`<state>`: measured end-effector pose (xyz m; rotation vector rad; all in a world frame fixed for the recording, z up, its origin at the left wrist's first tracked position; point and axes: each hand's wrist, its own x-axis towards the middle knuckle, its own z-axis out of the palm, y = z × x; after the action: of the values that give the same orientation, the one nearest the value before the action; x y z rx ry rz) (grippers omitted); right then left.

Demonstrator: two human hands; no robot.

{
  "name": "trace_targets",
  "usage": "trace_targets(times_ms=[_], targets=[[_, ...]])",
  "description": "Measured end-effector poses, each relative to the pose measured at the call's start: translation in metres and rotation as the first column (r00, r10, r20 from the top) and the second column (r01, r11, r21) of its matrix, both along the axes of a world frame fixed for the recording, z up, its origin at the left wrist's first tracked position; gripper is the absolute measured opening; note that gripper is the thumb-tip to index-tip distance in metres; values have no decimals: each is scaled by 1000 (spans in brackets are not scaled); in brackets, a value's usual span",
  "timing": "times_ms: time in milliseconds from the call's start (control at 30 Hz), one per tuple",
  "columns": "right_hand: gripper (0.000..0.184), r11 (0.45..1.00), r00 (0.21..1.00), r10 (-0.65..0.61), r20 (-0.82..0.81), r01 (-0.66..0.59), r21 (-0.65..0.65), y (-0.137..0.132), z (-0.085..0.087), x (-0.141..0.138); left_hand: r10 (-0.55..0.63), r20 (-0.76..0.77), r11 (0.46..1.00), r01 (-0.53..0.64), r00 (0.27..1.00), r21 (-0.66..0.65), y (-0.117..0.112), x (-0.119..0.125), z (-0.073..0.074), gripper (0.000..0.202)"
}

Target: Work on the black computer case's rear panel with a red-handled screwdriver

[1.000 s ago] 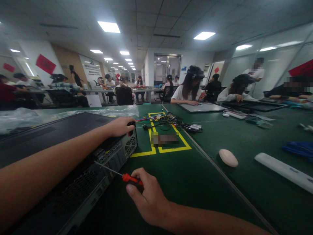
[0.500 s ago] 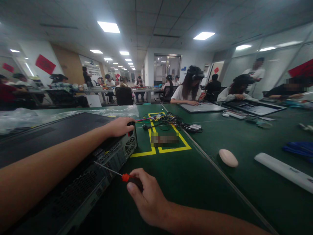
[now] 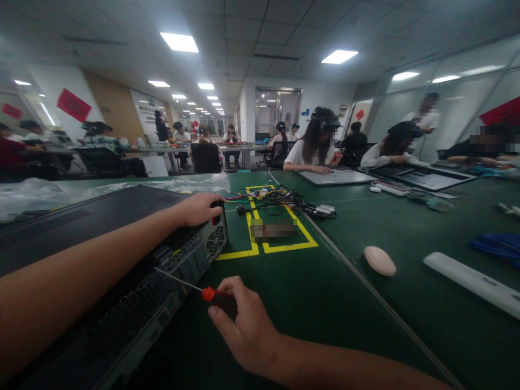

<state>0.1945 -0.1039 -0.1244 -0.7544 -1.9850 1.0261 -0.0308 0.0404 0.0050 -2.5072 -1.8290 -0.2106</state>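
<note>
A black computer case (image 3: 122, 208) lies on its side on the green table, its back panel with vents and slots facing me. My left hand (image 3: 199, 209) is closed over the far upper corner of the case, fingers curled round the edge near the power supply's fan grille (image 3: 216, 238). In my right hand (image 3: 248, 319) is a screwdriver (image 3: 208, 294) with a red and black handle, gripped between thumb and fingers. Its thin shaft points left and its tip meets the back panel near the slot covers. What the tip touches there is too dark to make out.
Beyond the case lies a bundle of black cables (image 3: 290, 200) beside yellow tape marks (image 3: 290, 248). A pale oval object (image 3: 379, 261) and a white bar (image 3: 473, 281) lie at right. Clear plastic wrap (image 3: 117, 187) stretches behind the case. People work across the table.
The fingers and thumb of my right hand have shifted slightly around the screwdriver handle. My left hand stays on the corner of the case.
</note>
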Motion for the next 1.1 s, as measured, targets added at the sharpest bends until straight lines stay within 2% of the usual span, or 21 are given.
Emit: trace_targets(times_ms=[1100], targets=[[12, 999, 999, 45, 9, -45, 25, 4, 0, 1, 67, -31, 998, -68, 997, -11, -1, -1, 3, 60]])
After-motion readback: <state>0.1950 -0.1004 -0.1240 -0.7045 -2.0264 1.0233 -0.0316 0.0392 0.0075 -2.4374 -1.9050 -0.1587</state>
